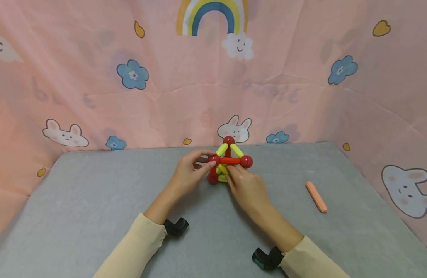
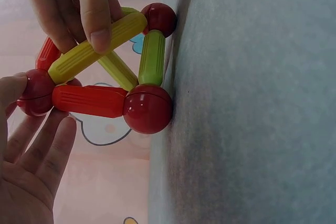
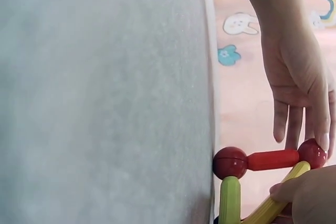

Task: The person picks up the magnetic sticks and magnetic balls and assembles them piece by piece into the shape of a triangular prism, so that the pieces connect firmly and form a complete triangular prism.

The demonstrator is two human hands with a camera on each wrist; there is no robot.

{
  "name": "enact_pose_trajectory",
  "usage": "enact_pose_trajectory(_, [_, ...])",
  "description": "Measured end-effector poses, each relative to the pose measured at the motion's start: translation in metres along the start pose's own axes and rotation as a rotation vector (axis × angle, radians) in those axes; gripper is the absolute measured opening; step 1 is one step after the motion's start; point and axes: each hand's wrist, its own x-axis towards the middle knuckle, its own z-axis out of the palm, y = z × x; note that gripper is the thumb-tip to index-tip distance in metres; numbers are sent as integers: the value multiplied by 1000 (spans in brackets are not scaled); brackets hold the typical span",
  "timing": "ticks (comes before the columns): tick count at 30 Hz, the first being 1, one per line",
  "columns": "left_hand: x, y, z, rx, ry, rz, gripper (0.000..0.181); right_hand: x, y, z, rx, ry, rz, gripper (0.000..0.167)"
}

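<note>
A toy frame of dark red balls (image 1: 246,161) joined by red rods (image 1: 230,161) and yellow-green rods (image 2: 152,57) stands on the grey table. My left hand (image 1: 185,172) grips the red ball (image 2: 37,93) at its upper near-left corner between thumb and fingers. My right hand (image 1: 249,189) pinches a yellow rod (image 2: 100,48) that slants from that held ball down to a low ball (image 2: 159,19) on the table. The rod's ends appear to touch both balls. Part of the frame's far side is hidden behind the hands in the head view.
To the right on the grey table (image 1: 95,200) lies a loose light-orange rod (image 1: 317,197). A pink printed cloth (image 1: 164,104) hangs behind the table and along its sides. Each wrist wears a black camera mount (image 1: 176,227).
</note>
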Motion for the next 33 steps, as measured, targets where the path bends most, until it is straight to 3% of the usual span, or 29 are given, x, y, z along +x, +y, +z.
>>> enact_pose_trajectory(9, [2, -2, -2, 20, 16, -4, 27, 4, 1, 7, 4, 37, -31, 35])
enact_pose_trajectory(16, [6, -1, -4, 11, 27, 29, 27, 10, 4, 10, 19, 78, -42, 33])
enact_pose_trajectory(20, [6, -1, -4, 2, 29, 36, 28, 10, 8, 1, 36, 118, -75, 27])
enact_pose_trajectory(23, [5, -1, -3, -5, 29, 49, 28, 9, 17, -15, 103, 123, -49, 20])
enact_pose_trajectory(26, [3, -2, -1, -8, 21, 57, 28, 6, 31, -33, 222, 81, 79, 14])
enact_pose_trajectory(29, [1, -2, 1, -20, 4, 37, 29, 1, 46, -45, 291, -22, 245, 16])
enact_pose_trajectory(31, [1, -2, 1, -26, -10, 9, 30, -2, 53, -48, 300, -142, 329, 24])
enact_pose_trajectory(33, [1, -2, 1, -30, -16, -25, 31, -3, 56, -46, 311, -277, 359, 35])
